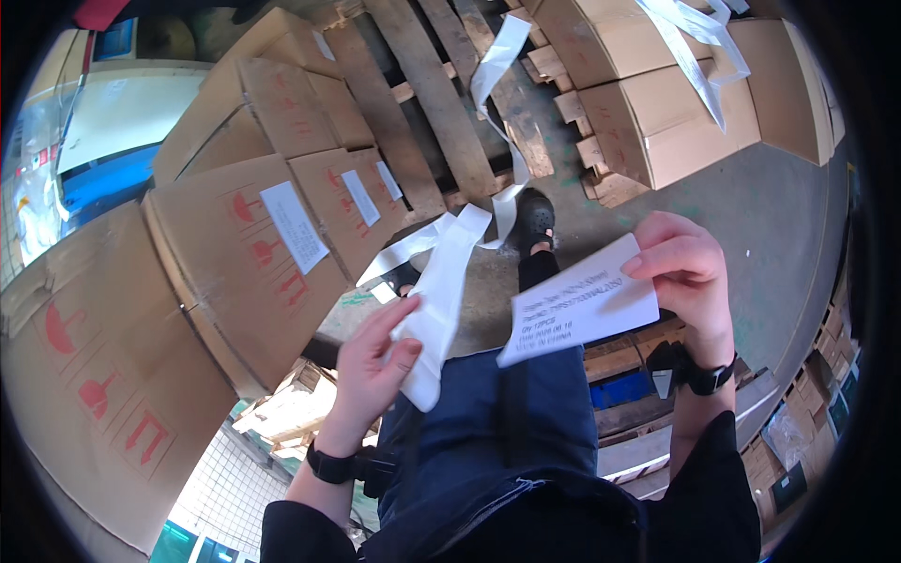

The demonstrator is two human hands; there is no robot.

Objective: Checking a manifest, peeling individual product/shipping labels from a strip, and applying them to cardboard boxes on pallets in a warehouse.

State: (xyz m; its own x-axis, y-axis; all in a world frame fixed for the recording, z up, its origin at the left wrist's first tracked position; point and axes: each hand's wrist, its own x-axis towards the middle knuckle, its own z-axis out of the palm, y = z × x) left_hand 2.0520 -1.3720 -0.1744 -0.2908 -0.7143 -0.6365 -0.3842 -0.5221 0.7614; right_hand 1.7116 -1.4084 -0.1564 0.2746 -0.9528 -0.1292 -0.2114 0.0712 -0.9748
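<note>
My right hand [683,269] pinches a white printed label [587,302] by its upper right corner, holding it in front of my lap. In my left hand [374,368], between thumb and fingers, is a long strip of glossy white backing paper [447,291]. The strip trails away from me in loose curls [502,89] past my shoes toward a pallet. Label and strip are apart. Cardboard boxes [235,258] close by on my left bear white labels [293,227] like the one in my right hand.
Wooden pallets [422,94] lie ahead on the grey floor. More cardboard boxes [694,117] stand on a pallet at the far right, with white strips [690,52] draped over them. My dark shoe [536,218] is beyond the label. Stacked cardboard [817,403] lines the right edge.
</note>
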